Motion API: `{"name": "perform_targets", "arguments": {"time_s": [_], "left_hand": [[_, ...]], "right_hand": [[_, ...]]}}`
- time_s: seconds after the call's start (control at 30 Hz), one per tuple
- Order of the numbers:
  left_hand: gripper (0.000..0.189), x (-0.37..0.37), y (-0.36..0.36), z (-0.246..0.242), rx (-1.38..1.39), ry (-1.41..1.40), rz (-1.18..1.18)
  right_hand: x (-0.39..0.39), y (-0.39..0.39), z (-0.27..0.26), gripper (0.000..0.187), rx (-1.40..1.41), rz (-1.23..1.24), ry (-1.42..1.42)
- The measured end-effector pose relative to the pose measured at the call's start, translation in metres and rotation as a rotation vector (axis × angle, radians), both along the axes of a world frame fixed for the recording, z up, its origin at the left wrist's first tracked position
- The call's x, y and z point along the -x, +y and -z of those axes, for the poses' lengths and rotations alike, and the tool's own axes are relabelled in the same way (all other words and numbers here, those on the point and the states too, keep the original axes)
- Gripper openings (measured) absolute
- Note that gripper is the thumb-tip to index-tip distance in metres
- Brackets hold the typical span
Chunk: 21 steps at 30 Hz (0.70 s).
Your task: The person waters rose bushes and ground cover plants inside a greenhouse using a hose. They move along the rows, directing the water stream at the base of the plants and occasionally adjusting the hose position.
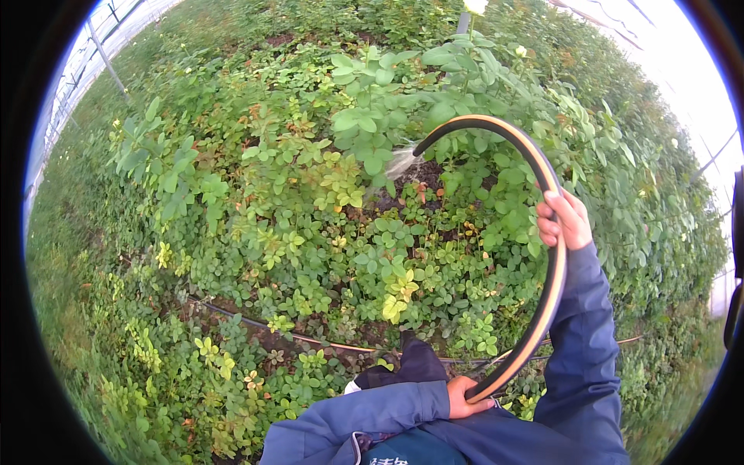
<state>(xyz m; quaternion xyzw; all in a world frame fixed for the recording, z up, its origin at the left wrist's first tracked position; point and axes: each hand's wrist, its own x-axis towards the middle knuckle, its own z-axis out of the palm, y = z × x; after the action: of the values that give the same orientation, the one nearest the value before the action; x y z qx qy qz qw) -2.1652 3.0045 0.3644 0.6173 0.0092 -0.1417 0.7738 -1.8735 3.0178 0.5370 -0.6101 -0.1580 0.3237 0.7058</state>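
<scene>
A thick black hose with an orange stripe (pixel 543 325) curves up from my waist and bends over to the left, its end pointing down. Water (pixel 402 161) sprays out of that end onto leaves and dark soil. High on the right, my right hand (pixel 564 218) is closed around the upper part of the hose. Near my body, my left hand (pixel 466 398) grips a lower part of it. Rose bushes with green and some yellow leaves (pixel 401 290) surround the hose.
More striped hose (pixel 343 347) lies on the ground across the row by my leg (pixel 415 360). White rose blooms (pixel 475 6) stand at the top. A metal post (pixel 104 55) and translucent greenhouse sheeting (pixel 691 75) edge the plants.
</scene>
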Motion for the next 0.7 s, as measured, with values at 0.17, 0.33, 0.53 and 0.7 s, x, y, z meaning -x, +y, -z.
{"name": "perform_targets", "arguments": {"time_s": [0.17,0.33,0.53,0.7], "left_hand": [[0.045,-0.043,0.034,0.021,0.032,0.03,-0.07],[0.045,-0.095,0.064,0.031,0.028,0.08,-0.016],[0.043,-0.139,0.083,0.033,0.031,0.111,-0.012],[0.041,-0.159,0.095,0.036,0.08,0.153,-0.058]], "right_hand": [[-0.034,0.069,0.015,0.022,0.169,0.046,-0.141],[-0.084,0.096,0.024,0.023,0.252,0.043,-0.177],[-0.127,0.132,0.033,0.024,0.197,-0.077,-0.118],[-0.146,0.16,0.044,0.022,0.191,-0.121,-0.132]]}}
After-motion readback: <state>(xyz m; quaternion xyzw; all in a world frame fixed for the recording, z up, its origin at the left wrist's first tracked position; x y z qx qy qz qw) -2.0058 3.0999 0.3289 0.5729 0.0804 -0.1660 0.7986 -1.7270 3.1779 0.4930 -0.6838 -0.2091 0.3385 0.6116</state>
